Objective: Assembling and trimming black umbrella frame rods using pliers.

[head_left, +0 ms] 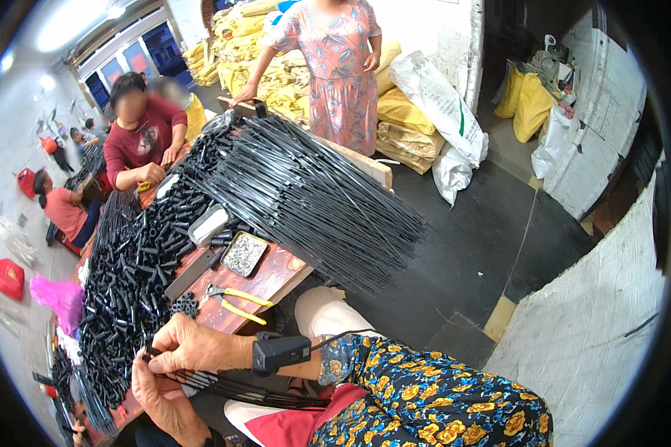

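Observation:
My right hand (194,346), with a small black device strapped at its wrist, pinches a small black piece (150,350) between thumb and fingers. My left hand (160,402) meets it from below, its fingertips closed at the same spot. Several thin black rods (265,391) run from between my hands across my lap; exactly which fingers grip them is hidden. Just beyond lie pincers (238,299) with yellow handles and a small cluster of black tubes (185,304). A large heap of short black tubes (119,298) covers the table to the left.
A shallow tray (244,254) holds small metal pieces, beside a white container (209,226). Long black rods (320,201) overhang the wooden table's (276,276) right edge. One person (145,134) works opposite; another person (343,82) stands behind. Sacks (440,112) lean against the wall.

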Motion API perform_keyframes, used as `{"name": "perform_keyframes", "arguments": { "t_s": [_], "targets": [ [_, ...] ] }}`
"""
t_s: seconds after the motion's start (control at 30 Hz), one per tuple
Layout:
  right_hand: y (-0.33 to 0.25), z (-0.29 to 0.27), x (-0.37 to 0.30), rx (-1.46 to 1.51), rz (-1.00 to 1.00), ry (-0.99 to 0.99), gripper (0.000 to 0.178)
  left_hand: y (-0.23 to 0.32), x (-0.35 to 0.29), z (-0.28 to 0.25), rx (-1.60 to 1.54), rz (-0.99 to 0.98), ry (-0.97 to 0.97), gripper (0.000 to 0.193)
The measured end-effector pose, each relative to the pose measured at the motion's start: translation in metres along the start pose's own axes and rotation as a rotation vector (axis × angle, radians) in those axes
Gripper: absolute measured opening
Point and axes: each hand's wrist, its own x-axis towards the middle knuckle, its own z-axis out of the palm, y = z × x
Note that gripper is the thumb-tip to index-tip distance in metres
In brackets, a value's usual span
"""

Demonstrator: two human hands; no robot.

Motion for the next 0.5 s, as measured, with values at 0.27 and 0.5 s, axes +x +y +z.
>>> {"name": "perform_keyframes", "arguments": {
  "t_s": [0.27, 0.5],
  "targets": [
    [-0.003, -0.012, -0.006, -0.141, -0.042, 0.072, 0.026, -0.016, 0.006, -0.002, 0.089, 0.031, 0.216, 0.023],
    [-0.006, -0.025, -0.012, -0.181, -0.038, 0.116, 0.028, -0.027, 0.009, -0.006, 0.508, 0.159, 0.173, 0.038]
  ]
}}
